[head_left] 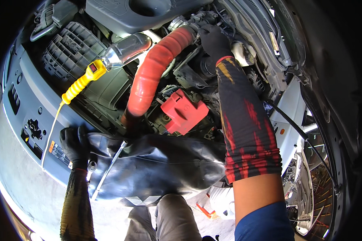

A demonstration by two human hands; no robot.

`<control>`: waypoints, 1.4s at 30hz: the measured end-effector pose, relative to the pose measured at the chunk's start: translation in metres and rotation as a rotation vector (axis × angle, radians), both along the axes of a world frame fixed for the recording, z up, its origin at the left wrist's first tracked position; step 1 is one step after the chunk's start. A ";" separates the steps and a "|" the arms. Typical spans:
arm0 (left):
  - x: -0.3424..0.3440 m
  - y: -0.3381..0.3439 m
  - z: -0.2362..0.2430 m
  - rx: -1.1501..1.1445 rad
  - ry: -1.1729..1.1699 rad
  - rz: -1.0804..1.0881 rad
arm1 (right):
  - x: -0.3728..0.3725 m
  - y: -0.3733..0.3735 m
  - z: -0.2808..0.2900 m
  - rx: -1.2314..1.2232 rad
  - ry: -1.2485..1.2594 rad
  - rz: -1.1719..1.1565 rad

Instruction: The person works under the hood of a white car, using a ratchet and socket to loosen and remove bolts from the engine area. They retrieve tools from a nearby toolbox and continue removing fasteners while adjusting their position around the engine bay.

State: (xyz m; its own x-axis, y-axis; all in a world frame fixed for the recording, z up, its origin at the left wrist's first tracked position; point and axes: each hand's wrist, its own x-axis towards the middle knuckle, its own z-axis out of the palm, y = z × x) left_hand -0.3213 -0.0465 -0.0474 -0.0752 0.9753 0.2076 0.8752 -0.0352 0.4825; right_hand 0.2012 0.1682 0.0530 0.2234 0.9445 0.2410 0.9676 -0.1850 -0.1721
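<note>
My right hand (214, 41), in a black glove, reaches deep into the engine bay. Its fingers are curled at the upper end of a ribbed red hose (155, 66), by metal parts; what they hold there is hidden. My left hand (74, 147), gloved too, rests on the car's front edge beside a black protective cover (161, 160), with nothing visible in it. On that cover lies a long chrome ratchet extension or bar (108, 170), with a ratchet head (92, 166) close to my left wrist. The hose's lower end disappears into shadow near the cover.
A lit work lamp with a yellow handle (79, 83) lies across the left of the bay, its cord (52, 134) running over the front panel. A red plastic cover (184, 111) sits mid-bay. The grey engine cover (120, 14) is at the far side. A black prop rod (301, 132) slants at the right.
</note>
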 end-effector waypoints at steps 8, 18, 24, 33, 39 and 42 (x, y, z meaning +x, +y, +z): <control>0.004 0.000 0.004 0.000 -0.008 0.015 | 0.002 0.002 -0.010 0.066 -0.230 0.153; 0.006 -0.001 0.010 0.017 -0.022 0.009 | -0.010 0.015 -0.011 -0.027 0.172 -0.121; 0.008 0.001 0.016 0.036 -0.004 0.006 | -0.010 -0.004 -0.021 0.111 0.159 0.041; 0.002 0.000 0.007 0.031 -0.014 -0.002 | 0.001 0.000 -0.028 0.151 0.174 0.051; 0.055 0.026 0.057 -0.055 -0.370 0.153 | 0.002 -0.015 0.000 0.100 0.333 0.033; 0.131 0.062 0.087 0.154 -0.515 -0.218 | 0.004 -0.079 0.011 0.323 0.431 0.063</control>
State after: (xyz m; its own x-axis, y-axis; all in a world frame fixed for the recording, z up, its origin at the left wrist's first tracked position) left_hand -0.1908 0.0153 0.0401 -0.0048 0.9409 0.3385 0.4934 -0.2922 0.8193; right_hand 0.2052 0.0889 0.0638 0.3119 0.8521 0.4204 0.8040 -0.0010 -0.5946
